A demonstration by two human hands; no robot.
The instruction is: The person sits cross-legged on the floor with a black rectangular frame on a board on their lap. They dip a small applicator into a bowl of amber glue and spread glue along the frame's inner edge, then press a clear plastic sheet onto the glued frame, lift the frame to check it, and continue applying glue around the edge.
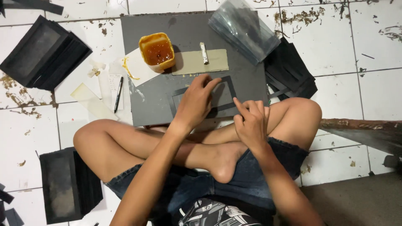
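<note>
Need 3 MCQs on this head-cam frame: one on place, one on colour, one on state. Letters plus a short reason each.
1. Where does the glue tub stand?
A. on the far-left part of the grey board
B. on the person's knee
C. on the stack of black pieces at lower left

2. What colour is the tub?
A. blue
B. orange-yellow
C. white

3. What is the left hand doing?
A. lifted clear above the board
B. gripping the black pen
C. pressing flat on the dark frame piece

Answers: 1 A, the tub sits on the board's far-left area beside the tan card. 2 B, its walls and contents look orange-yellow. 3 C, palm and fingers lie on the frame, while the right hand touches its near corner; the pen lies on the floor.
</note>
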